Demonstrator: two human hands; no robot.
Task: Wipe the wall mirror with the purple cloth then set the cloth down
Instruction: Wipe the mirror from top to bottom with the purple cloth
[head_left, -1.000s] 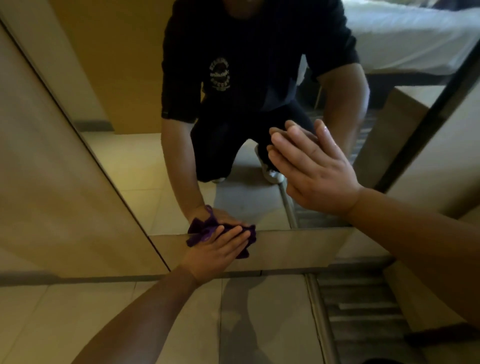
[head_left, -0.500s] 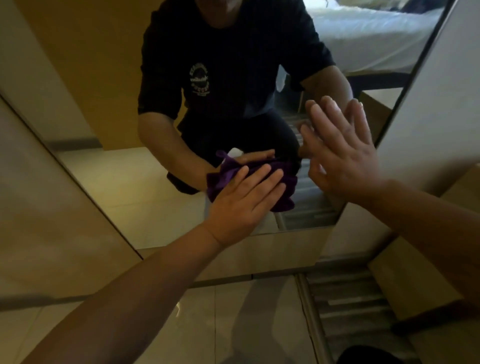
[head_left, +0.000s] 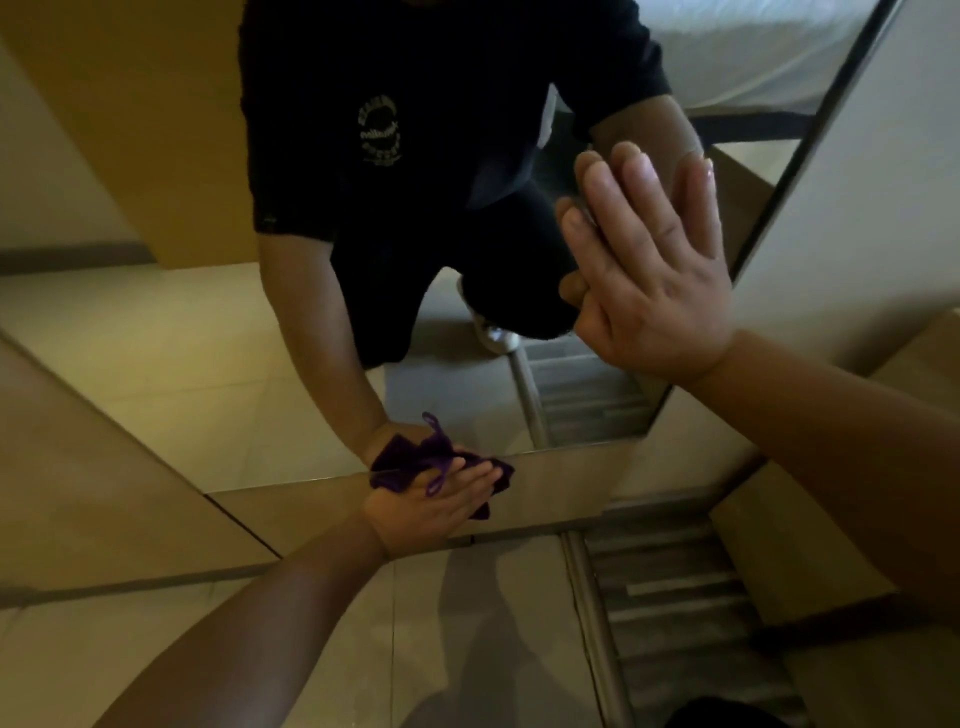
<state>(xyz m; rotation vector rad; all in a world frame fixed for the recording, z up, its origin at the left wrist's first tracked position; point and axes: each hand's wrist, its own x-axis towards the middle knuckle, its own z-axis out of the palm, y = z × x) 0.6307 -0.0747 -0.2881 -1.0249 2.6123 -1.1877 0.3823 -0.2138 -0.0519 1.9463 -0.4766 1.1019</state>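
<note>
1. Change vs half a sec ago: the left hand (head_left: 434, 501) is down at the mirror's bottom edge w/ the purple cloth (head_left: 415, 460); half a sec ago it was up mid-glass, level w/ the other hand. A sec ago it sat at this same low spot, so it looks like an up-and-down wiping stroke along the lower part of the wall mirror (head_left: 218, 364).
2. Meaning for task: wiping is under way, not done. The cloth isn't set down yet, so that step is left.
3. Right hand (head_left: 652, 270): flat & open, fingers together, palm pressed on the glass near the mirror's right edge, holding nothing. Prob. bracing the person, who is crouched per the reflection.
4. Left-hand grip: fingers spread flat over the cloth, pressing it against the surface rather than fisting it. Whether the thumb pinches it underneath I can't tell; dim light.
5. Cloth look: small, deep purple, bunched up w/ soft folds, a thin loop sticking out over the knuckles. It straddles the glass's lower edge & the beige panel below; a corner pokes out right of the fingertips. Limp fabric, likely shifts under the palm.
</note>
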